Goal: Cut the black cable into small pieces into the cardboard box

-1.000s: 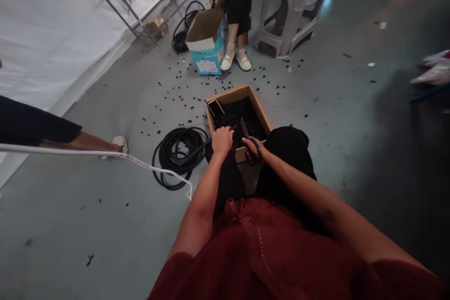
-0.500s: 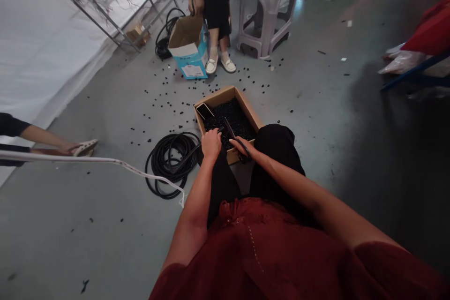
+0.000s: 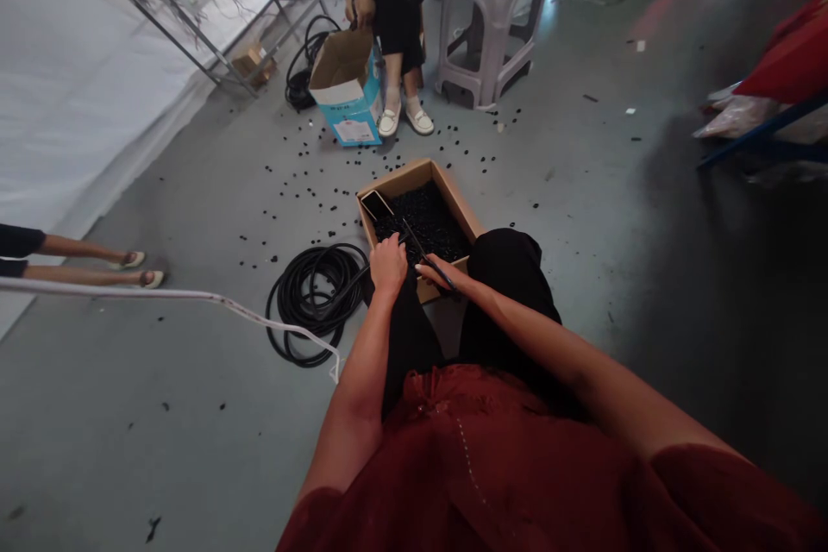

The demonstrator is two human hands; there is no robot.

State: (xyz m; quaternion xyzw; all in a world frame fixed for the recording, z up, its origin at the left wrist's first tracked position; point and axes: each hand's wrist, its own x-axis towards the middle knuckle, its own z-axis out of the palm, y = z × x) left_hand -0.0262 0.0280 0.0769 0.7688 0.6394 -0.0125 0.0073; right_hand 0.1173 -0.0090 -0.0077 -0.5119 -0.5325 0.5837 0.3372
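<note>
My left hand (image 3: 389, 264) is closed around the end of a black hose (image 3: 353, 283), which runs back to a coil (image 3: 285, 306) on the floor. Black-handled scissors (image 3: 429, 260) are in my right hand (image 3: 441, 271), their blades beside the hose end near my left fingers. Whether the blades touch the hose I cannot tell. Both hands are over the near edge of a cardboard box (image 3: 458, 205). Many small black cut pieces (image 3: 430, 216) fill its bottom. A phone-like dark rectangle with a light edge (image 3: 376, 204) leans in the box's left corner.
A seated co-worker (image 3: 401, 9) works over a blue-and-white carton (image 3: 353, 116) ahead. Beside them stands a grey plastic stool (image 3: 495, 17). Small black bits lie scattered on the floor. A white cable (image 3: 220, 300) crosses from the left. Another person's feet (image 3: 146, 269) are at far left.
The scissors have swung left, their blades now closer together and nearer the hose end. My left hand stays nearly still. The person at far left has shifted their feet.
</note>
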